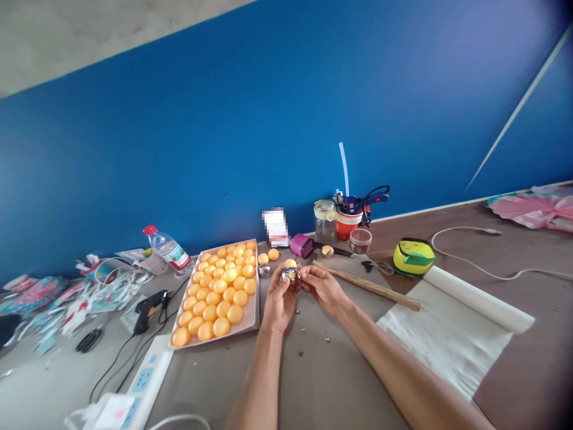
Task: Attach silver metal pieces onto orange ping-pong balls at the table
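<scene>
My left hand (277, 301) has its fingers closed around a shiny silver round piece (290, 274), with some orange showing behind it. Its exact kind is too small to make out. The fingertips of my right hand (324, 289) are pinched together at the piece's right side; whatever they hold is hidden. Just beyond my hands lie two loose orange balls (273, 254) and a silver-covered ball (264, 270). Another silver-and-orange ball (327, 251) rests farther right. Several tiny metallic bits (327, 339) are scattered on the table below my hands.
To the left, a shallow box (258, 298) holds many orange balls. A glue gun (147, 310), power strip (152, 373) and water bottle (172, 251) are beyond it. A wooden stick (371, 285), white sheet roll (478, 301) and yellow-green tape roll (414, 255) lie right.
</scene>
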Demonstrator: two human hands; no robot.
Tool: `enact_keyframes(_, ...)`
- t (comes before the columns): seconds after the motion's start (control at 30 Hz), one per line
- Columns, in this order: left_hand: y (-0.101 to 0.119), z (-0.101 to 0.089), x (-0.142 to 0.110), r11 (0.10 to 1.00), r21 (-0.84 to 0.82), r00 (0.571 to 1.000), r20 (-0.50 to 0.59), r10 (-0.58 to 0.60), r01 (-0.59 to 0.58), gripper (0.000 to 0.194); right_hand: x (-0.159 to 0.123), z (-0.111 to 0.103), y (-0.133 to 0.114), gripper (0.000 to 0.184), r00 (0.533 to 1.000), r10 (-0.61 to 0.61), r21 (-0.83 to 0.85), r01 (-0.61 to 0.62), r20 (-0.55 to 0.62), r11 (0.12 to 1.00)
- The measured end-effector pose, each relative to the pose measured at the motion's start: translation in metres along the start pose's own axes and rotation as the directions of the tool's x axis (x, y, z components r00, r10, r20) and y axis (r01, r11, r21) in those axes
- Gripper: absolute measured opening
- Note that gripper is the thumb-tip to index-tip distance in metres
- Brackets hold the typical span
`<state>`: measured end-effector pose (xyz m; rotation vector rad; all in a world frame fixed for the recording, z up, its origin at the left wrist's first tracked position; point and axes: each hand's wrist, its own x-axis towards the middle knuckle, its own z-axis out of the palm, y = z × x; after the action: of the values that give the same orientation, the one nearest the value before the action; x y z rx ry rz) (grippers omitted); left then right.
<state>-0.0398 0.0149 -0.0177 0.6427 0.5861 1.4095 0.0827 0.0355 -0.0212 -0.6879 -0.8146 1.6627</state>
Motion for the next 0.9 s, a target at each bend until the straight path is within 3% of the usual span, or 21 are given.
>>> enact_keyframes(0.27, -0.0018, 0.0019, -0.0011, 0.997, 0.061, 0.999, 0.013, 0.034, -0.035, 0.036, -0.0015, 0.0056, -0.0019, 0.026, 0.999, -0.038, -0.173, 0.037, -0.002, 0.984)
enact_keyframes(0.7, -0.0032, 0.0029, -0.0010, 0.992, 0.107, 0.998, 0.020, 0.060, -0.062, 0.037, 0.0012, -0.0039, -0.0041, 0.018, 0.997, -0.020, -0.388, 0.046, 0.070, 0.921)
enact_keyframes(0.9, -0.0023, 0.0050, -0.0018, 0.993, 0.097, 0.998, 0.010, 0.061, -0.062, 0.037, -0.0020, -0.0021, -0.0047, 0.021, 0.997, -0.032, -0.318, 0.054, 0.074, 0.947)
